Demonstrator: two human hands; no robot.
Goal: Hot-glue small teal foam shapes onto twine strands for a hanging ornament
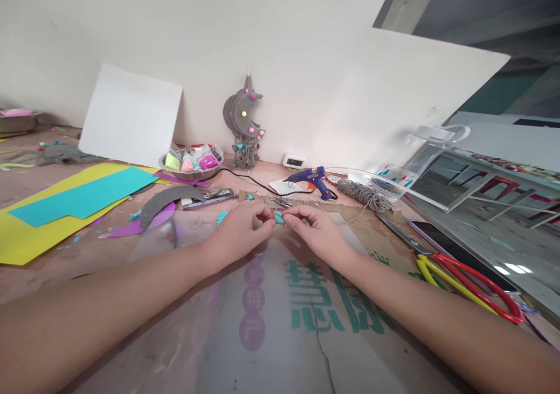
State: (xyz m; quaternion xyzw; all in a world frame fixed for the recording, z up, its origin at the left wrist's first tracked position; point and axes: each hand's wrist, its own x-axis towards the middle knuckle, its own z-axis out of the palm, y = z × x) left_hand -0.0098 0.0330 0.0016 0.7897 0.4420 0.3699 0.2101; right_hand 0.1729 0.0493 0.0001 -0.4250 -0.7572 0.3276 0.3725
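Between the fingertips of both hands is a small turquoise piece (279,216), rounded and too small to make out in full. My left hand (240,230) pinches its left side with thumb and forefinger. On the opposite side my right hand (318,233) has thumb and forefinger closed at its edge. A second turquoise scrap (221,217) lies just left of my left hand. Under my forearms spreads a translucent sheet (258,365) over printed cardboard (385,254). Behind the fingers, a thin metal tool tip is partly hidden.
Scissors (455,265) with red and yellow handles lie right, beside a phone (459,254). Farther back are a blue glue gun (312,178), grey cord (365,195), and a metal bowl (192,174) of packets. Yellow (39,242) and blue sheets (87,198) lie left. A moon-shaped decoration (245,114) hangs behind.
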